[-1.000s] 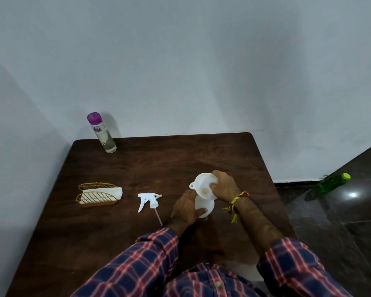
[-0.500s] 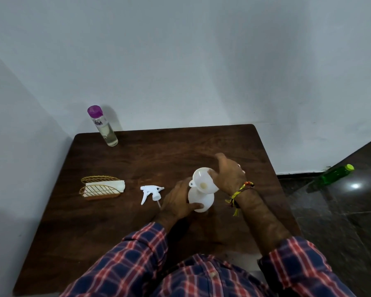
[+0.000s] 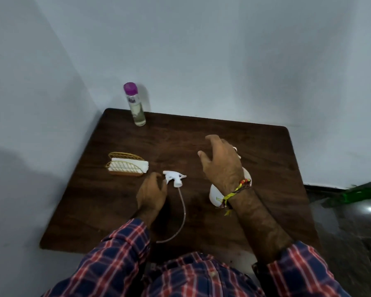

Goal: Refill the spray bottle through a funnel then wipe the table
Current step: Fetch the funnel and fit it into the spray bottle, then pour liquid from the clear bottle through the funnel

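Table (image 3: 255, 146), dark wood with rounded corners, set into a corner between two pale walls. Person in a plaid shirt at the near edge, both forearms reaching over the top. Right hand (image 3: 222, 166) raised above the middle of the table toward the right edge, fingers spread wide and holding nothing; a braided thread band circles the wrist. White spray bottle (image 3: 215, 197) directly beneath that wrist and largely hidden by it; whether a funnel sits on it cannot be told. Left hand (image 3: 151, 195) resting near the centre, fingers curled, fingertips touching the rear of the white trigger sprayer head (image 3: 174, 178); whether they grip it cannot be told. The sprayer head lies on the wood, its thin dip tube (image 3: 181, 213) curving back toward the near edge. Wire napkin holder (image 3: 125, 167) with white napkins near the left edge. Clear bottle with purple cap (image 3: 135, 105) upright at the far left corner. Green bottle (image 3: 361, 195) on the dark floor beyond the right edge.
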`<control>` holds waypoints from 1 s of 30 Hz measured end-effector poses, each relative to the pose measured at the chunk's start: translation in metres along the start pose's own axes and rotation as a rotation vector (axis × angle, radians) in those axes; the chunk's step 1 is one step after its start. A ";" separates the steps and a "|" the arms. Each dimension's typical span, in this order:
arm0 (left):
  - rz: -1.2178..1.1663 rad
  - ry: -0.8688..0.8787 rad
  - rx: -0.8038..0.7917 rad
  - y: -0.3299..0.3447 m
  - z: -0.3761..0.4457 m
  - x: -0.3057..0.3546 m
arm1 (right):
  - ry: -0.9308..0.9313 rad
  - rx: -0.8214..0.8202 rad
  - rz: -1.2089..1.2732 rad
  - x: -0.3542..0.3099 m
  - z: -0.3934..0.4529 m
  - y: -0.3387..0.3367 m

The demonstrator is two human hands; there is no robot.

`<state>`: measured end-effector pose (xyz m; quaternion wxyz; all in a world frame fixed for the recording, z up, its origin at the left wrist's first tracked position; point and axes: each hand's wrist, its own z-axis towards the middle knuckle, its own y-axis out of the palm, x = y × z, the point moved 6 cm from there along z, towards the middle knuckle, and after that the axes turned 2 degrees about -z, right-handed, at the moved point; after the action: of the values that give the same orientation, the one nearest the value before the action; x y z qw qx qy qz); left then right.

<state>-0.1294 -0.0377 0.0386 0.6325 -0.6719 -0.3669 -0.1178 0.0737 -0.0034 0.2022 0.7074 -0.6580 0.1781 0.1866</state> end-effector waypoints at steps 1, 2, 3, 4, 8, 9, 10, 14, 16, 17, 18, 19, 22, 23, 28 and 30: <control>0.052 -0.080 -0.015 -0.004 0.003 -0.018 | -0.009 -0.010 0.022 -0.009 0.002 0.004; 0.121 -0.151 -0.050 -0.008 0.005 -0.038 | -0.018 -0.030 0.037 -0.019 0.005 0.012; 0.193 -0.209 -0.097 -0.011 0.008 -0.054 | -0.019 -0.051 0.049 -0.027 0.009 0.019; 0.253 -0.257 -0.139 -0.014 0.012 -0.069 | -0.017 -0.069 0.058 -0.035 0.014 0.026; 0.320 -0.376 -0.252 -0.024 0.031 -0.112 | 0.012 -0.148 0.095 -0.066 0.039 0.067; 0.316 -0.391 -0.283 -0.024 0.036 -0.117 | 0.026 -0.170 0.107 -0.073 0.048 0.079; 0.313 -0.402 -0.314 -0.024 0.041 -0.119 | 0.042 -0.189 0.115 -0.079 0.056 0.092; 0.282 -0.430 -0.408 -0.021 0.055 -0.125 | 0.098 -0.225 0.146 -0.101 0.095 0.141; 0.263 -0.427 -0.428 -0.018 0.057 -0.130 | 0.122 -0.223 0.169 -0.111 0.119 0.163; 0.261 -0.424 -0.438 -0.017 0.058 -0.133 | 0.129 -0.220 0.182 -0.117 0.133 0.174; 0.259 -0.422 -0.450 -0.016 0.058 -0.135 | 0.131 -0.214 0.194 -0.125 0.146 0.184; 0.257 -0.419 -0.466 -0.015 0.059 -0.137 | 0.126 -0.205 0.206 -0.132 0.158 0.192; 0.242 -0.418 -0.508 -0.012 0.061 -0.137 | 0.143 -0.188 0.245 -0.150 0.196 0.214; 0.234 -0.425 -0.518 -0.011 0.062 -0.138 | 0.163 -0.186 0.252 -0.153 0.208 0.221; 0.245 -0.429 -0.505 -0.010 0.063 -0.139 | 0.256 -0.148 0.334 -0.154 0.255 0.254; 0.250 -0.420 -0.488 -0.011 0.061 -0.138 | 0.267 -0.135 0.359 -0.153 0.263 0.263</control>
<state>-0.2519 -0.0283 -0.0497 0.3731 -0.8529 -0.3649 0.0174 -0.1884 0.2716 0.0701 0.5876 -0.6803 0.3714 0.2324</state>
